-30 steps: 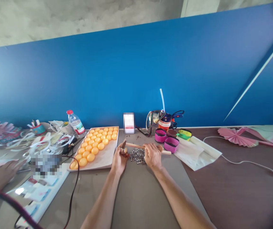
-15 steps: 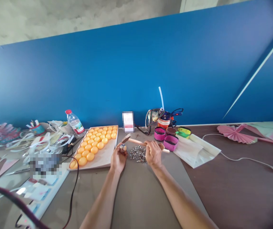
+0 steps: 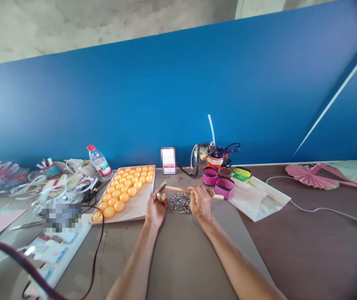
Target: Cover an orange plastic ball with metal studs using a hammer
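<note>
My left hand (image 3: 155,208) is closed around a small round metal bell (image 3: 161,196), held just above the table. My right hand (image 3: 200,202) grips the wooden handle of a small hammer (image 3: 178,190), whose head rests on or just over the bell. Between the two hands lies a heap of small silver bells (image 3: 180,203) on the grey mat (image 3: 178,254).
A tray (image 3: 141,210) of orange balls sits at my left. Pink and green tape rolls (image 3: 223,186), a cup with tools (image 3: 215,159) and white paper (image 3: 257,196) lie to the right. A water bottle (image 3: 99,161), cables and clutter fill the left; pink paper fans (image 3: 310,176) lie far right.
The hammer head rose a little above the bell half a second ago and has come back down onto it. Another person's hand at the far left has drawn back out of view.
</note>
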The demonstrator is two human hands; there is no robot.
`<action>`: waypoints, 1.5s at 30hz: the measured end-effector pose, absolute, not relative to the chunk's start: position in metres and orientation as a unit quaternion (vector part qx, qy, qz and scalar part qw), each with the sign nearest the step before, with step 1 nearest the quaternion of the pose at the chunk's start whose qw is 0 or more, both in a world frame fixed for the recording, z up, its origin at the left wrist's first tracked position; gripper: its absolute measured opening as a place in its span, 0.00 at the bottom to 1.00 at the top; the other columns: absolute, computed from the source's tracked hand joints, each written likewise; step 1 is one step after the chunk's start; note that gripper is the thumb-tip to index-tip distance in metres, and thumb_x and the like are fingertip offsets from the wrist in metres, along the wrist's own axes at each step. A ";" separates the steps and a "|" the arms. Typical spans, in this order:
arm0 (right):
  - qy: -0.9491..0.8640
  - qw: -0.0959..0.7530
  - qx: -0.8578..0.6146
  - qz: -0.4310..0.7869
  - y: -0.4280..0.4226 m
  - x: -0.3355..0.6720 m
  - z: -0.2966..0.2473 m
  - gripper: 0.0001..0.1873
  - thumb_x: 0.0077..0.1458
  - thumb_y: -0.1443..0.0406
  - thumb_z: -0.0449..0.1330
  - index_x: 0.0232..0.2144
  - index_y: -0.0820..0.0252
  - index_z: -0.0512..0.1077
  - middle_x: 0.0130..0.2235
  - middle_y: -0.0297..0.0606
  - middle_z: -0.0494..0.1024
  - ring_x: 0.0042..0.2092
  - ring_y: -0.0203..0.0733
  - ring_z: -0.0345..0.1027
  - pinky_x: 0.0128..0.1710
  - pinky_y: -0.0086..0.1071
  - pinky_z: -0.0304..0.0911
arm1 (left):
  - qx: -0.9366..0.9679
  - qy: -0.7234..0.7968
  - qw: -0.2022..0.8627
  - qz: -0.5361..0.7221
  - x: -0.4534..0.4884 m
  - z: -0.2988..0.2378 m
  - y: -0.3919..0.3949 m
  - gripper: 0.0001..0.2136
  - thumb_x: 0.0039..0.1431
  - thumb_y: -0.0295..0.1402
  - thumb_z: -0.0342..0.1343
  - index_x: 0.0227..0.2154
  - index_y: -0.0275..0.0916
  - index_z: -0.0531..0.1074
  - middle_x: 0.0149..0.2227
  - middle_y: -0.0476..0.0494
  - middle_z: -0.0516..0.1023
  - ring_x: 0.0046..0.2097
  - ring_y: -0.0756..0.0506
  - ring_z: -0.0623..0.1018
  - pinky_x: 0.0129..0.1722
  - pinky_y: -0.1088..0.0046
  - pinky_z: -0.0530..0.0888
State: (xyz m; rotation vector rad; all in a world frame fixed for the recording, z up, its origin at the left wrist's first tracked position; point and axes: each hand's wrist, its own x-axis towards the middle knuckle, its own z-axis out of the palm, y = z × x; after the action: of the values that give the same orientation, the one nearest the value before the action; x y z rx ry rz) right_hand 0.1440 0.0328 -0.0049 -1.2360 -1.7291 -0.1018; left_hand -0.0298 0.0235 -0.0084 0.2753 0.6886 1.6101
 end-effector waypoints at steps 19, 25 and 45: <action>-0.675 0.518 -0.525 -0.011 0.040 0.147 -0.011 0.12 0.58 0.70 0.46 0.32 0.58 0.69 0.30 0.35 0.75 0.34 0.38 0.63 0.39 0.35 0.42 | 0.158 0.319 0.621 0.698 -0.030 -0.009 0.024 0.12 0.47 0.28 0.52 0.38 0.36 0.69 0.29 0.44 0.73 0.24 0.52 0.69 0.22 0.77 0.65; -0.699 0.486 -0.524 -0.012 0.036 0.145 -0.008 0.11 0.56 0.71 0.47 0.29 0.58 0.69 0.27 0.33 0.74 0.33 0.36 0.63 0.39 0.34 0.43 | 0.150 0.324 0.616 0.702 -0.029 -0.007 0.024 0.08 0.46 0.29 0.54 0.32 0.37 0.67 0.26 0.46 0.73 0.22 0.52 0.67 0.21 0.77 0.63; -0.663 0.490 -0.565 0.002 0.038 0.143 -0.008 0.12 0.58 0.69 0.45 0.31 0.59 0.69 0.29 0.35 0.75 0.34 0.37 0.63 0.40 0.34 0.42 | 0.169 0.273 0.665 0.674 -0.030 -0.004 0.018 0.11 0.53 0.40 0.56 0.32 0.36 0.67 0.26 0.49 0.69 0.21 0.55 0.62 0.19 0.78 0.59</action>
State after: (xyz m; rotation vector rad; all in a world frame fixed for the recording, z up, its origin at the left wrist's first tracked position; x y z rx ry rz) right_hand 0.1433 0.0380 -0.0082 -1.3721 -1.6113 0.0039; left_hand -0.0300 0.0178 -0.0042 0.3813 0.6172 1.5225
